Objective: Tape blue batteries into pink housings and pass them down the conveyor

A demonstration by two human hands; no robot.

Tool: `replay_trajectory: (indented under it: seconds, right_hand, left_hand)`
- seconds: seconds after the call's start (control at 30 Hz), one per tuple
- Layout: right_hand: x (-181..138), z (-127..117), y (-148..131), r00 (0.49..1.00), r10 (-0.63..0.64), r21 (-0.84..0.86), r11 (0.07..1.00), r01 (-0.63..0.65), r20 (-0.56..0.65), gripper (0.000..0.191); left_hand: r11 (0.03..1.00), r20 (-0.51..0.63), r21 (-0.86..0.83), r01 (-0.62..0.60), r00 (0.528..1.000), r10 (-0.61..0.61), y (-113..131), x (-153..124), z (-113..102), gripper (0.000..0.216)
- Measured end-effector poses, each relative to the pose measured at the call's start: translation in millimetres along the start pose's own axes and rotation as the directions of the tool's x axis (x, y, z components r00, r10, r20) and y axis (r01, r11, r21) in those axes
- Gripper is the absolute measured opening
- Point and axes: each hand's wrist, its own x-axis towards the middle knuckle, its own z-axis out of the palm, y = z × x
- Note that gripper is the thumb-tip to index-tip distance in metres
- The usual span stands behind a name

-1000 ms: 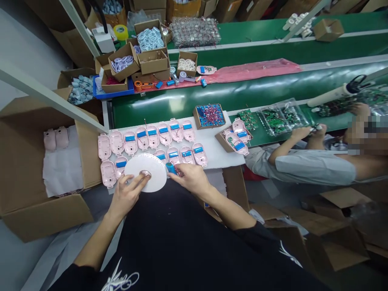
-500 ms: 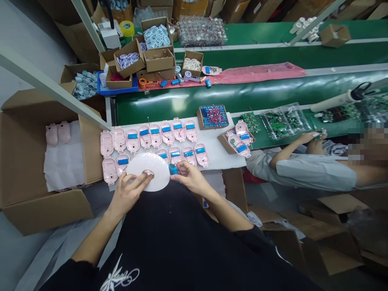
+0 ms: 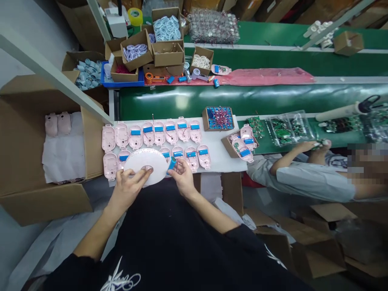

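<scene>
My left hand [image 3: 131, 185] is closed on a white roll [image 3: 157, 161], a flat disc with a hole at its centre where the fingertips reach in. At the roll's right edge, my right hand [image 3: 182, 177] pinches a blue battery [image 3: 171, 164] with thin wires. The battery appears to touch the roll's rim, though the exact contact is hard to see. Behind the hands, pink plastic shells [image 3: 123, 135] lie in two rows on a white foam sheet [image 3: 216, 155], most with a blue battery inside. The roll hides part of the front row.
A box of wired batteries [image 3: 218, 118] and a small carton of pink shells [image 3: 241, 145] stand to the right. A large carton [image 3: 18, 133] is at left. Beyond runs a green conveyor [image 3: 157, 101]. At right, a co-worker's hands [image 3: 315, 146] hold a small part.
The view has shifted slightly. My right hand has turned, and the battery is now more tilted and raised against the roll's edge. My left hand still holds the roll.
</scene>
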Motion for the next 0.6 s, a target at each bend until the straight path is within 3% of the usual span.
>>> replay_trajectory:
  seconds: [0.1, 0.2, 0.27, 0.33, 0.37, 0.43, 0.5, 0.53, 0.6]
  right_hand:
    - [43, 9, 6, 0.999, -0.035, 0.119, 0.992, 0.038, -0.028, 0.062]
    - [125, 34, 11, 0.985, -0.167, 0.09, 0.981, 0.17, -0.039, 0.053]
    - [180, 67, 30, 0.98, -0.189, -0.095, 0.976, 0.194, 0.055, 0.054]
    - [222, 108, 60, 0.963, -0.118, -0.421, 0.881, 0.213, 0.241, 0.054]
    - [237, 131, 76, 0.942, -0.057, -0.598, 0.759, 0.257, 0.332, 0.053]
    - [260, 173, 103, 0.895, 0.063, -0.838, 0.385, 0.386, 0.441, 0.051]
    - [277, 209, 120, 0.863, 0.165, -0.875, 0.008, 0.484, 0.478, 0.049]
    - [285, 224, 125, 0.849, 0.214, -0.848, -0.126, 0.514, 0.483, 0.047]
    - [298, 246, 133, 0.823, 0.302, -0.778, -0.285, 0.56, 0.482, 0.038]
  left_hand:
    - [0.995, 0.083, -0.091, 0.032, 0.996, -0.024, -6, -9, 7, 0.063]
    - [0.978, 0.129, -0.161, 0.13, 0.986, -0.11, -27, -36, 20, 0.066]
    - [0.95, 0.1, -0.158, 0.269, 0.962, -0.255, -47, -64, 29, 0.061]
    - [0.913, 0.041, -0.145, 0.38, 0.925, -0.379, -67, -96, 36, 0.055]
    - [0.898, 0.015, -0.14, 0.418, 0.907, -0.42, -76, -111, 40, 0.053]
    - [0.875, -0.017, -0.144, 0.463, 0.883, -0.47, -92, -140, 46, 0.051]
    - [0.857, -0.024, -0.164, 0.488, 0.867, -0.498, -105, -163, 54, 0.052]
    - [0.848, -0.025, -0.177, 0.501, 0.859, -0.512, -111, -172, 59, 0.053]
    - [0.828, -0.018, -0.201, 0.524, 0.843, -0.537, -123, -189, 68, 0.054]
